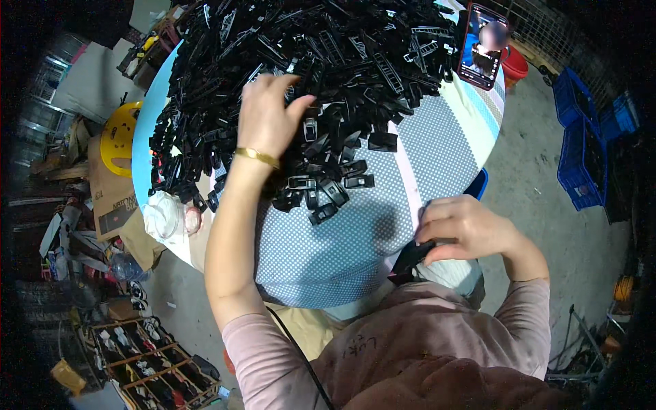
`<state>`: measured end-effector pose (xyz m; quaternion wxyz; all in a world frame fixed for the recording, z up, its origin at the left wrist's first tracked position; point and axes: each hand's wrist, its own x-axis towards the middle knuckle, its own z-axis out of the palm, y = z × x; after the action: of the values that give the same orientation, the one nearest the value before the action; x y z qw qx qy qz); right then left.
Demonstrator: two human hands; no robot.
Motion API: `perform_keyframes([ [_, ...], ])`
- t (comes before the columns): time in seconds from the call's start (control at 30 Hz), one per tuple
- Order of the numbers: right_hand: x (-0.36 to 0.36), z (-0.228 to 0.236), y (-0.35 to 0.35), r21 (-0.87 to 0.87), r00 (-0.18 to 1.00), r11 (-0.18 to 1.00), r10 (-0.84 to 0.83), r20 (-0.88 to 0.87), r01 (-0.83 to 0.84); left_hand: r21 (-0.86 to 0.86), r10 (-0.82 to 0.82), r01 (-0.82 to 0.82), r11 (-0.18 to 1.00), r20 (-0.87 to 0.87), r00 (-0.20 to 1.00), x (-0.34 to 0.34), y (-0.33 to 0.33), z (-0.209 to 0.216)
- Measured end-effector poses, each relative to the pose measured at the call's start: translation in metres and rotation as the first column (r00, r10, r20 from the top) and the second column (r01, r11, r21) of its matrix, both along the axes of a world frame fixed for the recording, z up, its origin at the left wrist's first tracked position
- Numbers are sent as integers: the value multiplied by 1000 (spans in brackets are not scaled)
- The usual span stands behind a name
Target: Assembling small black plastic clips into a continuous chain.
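Clips [335,48] of black plastic lay in a big heap on the round table [444,130]. The left hand [270,113] reached into the heap, thumb spread out; its fingertips were too hidden to tell if they gripped one. The right hand [465,229] curled its fingers by a black piece [410,260] at the near edge, grip unclear. A phone [478,61] was at the far right.

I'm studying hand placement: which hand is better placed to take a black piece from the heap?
Probably the left hand: it is over the heap of black pieces, while the right hand is near the edge of the table.
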<state>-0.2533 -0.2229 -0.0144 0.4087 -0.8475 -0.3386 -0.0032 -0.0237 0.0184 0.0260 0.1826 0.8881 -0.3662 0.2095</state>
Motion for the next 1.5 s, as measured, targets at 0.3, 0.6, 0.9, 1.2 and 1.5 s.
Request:
perform_keyframes([
  [0.3,62,-4,48,-101,762,849,-406,504,519,205,136,-126,971,-32,990,26,12,-21],
  [0.6,66,-17,42,-103,786,863,-394,477,495,254,235,-258,932,118,965,36,24,-24],
  [0.9,60,-11,2,-178,760,770,-512,400,612,-713,-582,23,701,-553,597,-68,-19,23],
  [1.2,58,-8,-11,-225,751,724,-579,317,653,-320,-594,502,804,-380,709,-123,-44,-43],
  [1.5,68,-12,-24,-93,737,786,-522,428,611,-222,-544,497,839,-377,750,-130,-45,-41],
])
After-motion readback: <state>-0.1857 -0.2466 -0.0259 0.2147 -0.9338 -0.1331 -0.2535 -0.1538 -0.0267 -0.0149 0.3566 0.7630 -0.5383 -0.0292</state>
